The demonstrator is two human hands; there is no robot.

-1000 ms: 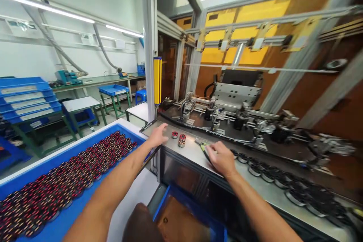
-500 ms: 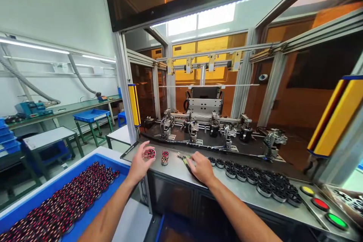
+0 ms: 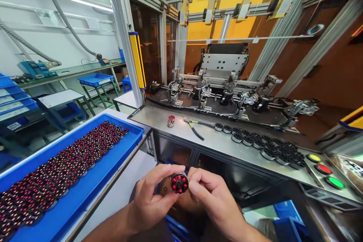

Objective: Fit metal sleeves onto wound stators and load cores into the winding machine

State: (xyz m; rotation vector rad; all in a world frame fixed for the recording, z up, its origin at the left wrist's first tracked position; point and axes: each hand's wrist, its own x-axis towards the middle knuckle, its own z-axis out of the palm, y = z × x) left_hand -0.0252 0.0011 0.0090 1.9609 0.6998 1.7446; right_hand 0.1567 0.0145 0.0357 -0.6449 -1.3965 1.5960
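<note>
Low in the middle of the head view, my left hand (image 3: 154,193) grips a round motor part (image 3: 179,183) with red and black spokes inside a metal rim. Thumb and fingers hold it by the edge, its spoked face toward me. Close against its right side is my right hand (image 3: 211,193), thumb and index finger pinched together; whatever lies between those fingertips is hidden. Beyond the hands, green-and-black pliers (image 3: 195,130) rest on the metal bench with handles spread. Two similar red parts (image 3: 170,121) stand left of the pliers.
A blue tray (image 3: 133,136) of many red-and-black parts stands at left. Black round parts (image 3: 261,143) sit in rows along the metal ledge (image 3: 159,119). Machine fixtures (image 3: 227,96) are behind it; yellow, red and green buttons (image 3: 323,169) are at right.
My right hand has let go of the pliers, which stay on the bench. Both hands have come back toward me, the left bringing the motor part. The view has tilted down.
</note>
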